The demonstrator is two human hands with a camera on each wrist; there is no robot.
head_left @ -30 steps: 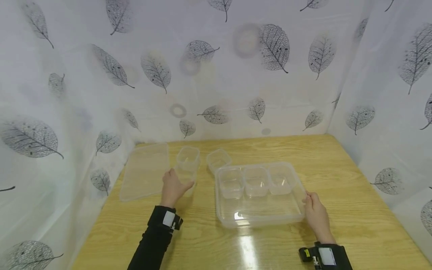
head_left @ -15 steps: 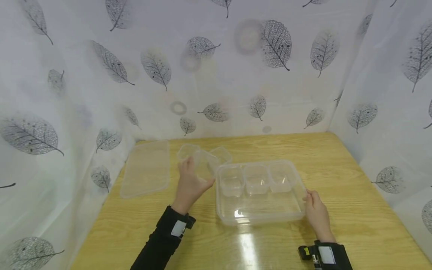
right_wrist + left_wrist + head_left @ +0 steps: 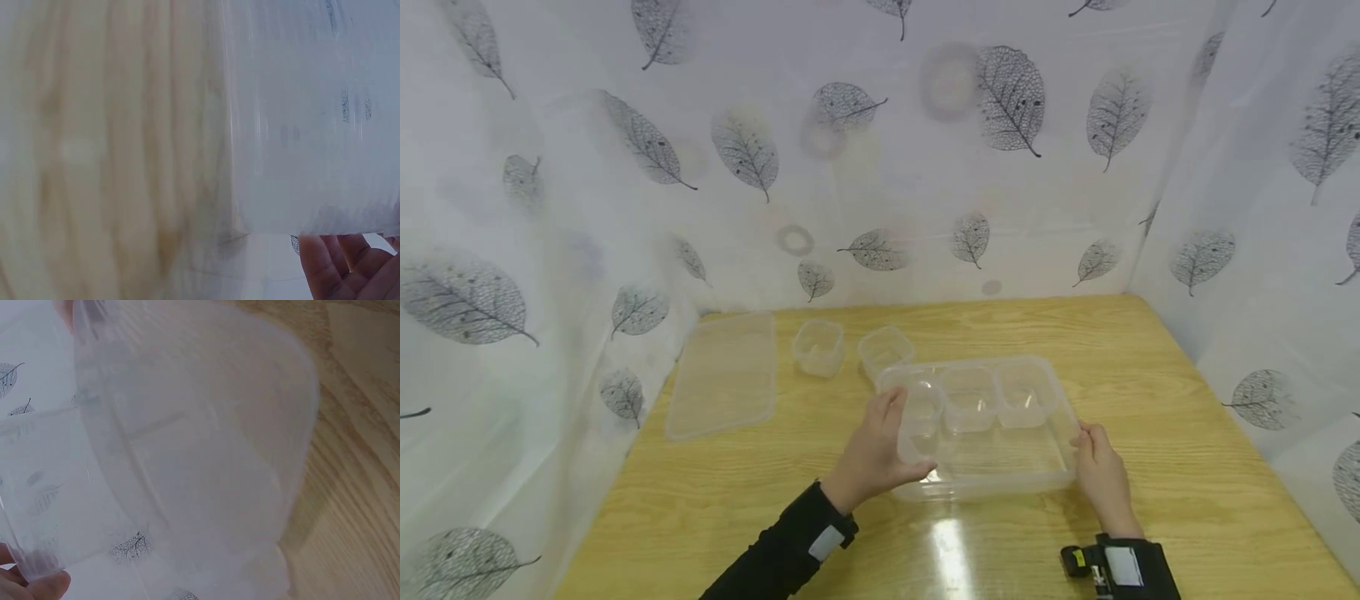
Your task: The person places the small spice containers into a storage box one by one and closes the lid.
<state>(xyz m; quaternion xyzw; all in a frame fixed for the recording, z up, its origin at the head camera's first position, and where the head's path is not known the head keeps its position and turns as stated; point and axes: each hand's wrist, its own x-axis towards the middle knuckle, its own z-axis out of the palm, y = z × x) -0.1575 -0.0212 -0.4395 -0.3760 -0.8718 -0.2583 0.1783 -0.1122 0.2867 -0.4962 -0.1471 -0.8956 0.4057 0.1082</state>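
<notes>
A large clear plastic box (image 3: 1000, 483) sits on the wooden table with three small clear square cups (image 3: 970, 400) in a row along its far side. My left hand (image 3: 872, 458) is over the box's near left part. It holds another clear cup (image 3: 44, 487) between thumb and fingers, close in front of the row's leftmost cup. In the left wrist view a fingertip shows at the cup's top end and the thumb and fingers at its lower end. My right hand (image 3: 1105, 479) grips the box's right wall, also seen as a clear side (image 3: 312, 137) in the right wrist view.
Two more small clear cups, a left one (image 3: 818, 348) and a right one (image 3: 886, 352), stand behind and left of the box. A flat translucent lid (image 3: 724, 379) lies at the table's far left. Leaf-printed curtains (image 3: 880, 167) surround the wooden table (image 3: 1187, 467).
My left hand has moved right with a cup, from beside the lid across to over the box's left part. My right hand stays on the box's right wall.
</notes>
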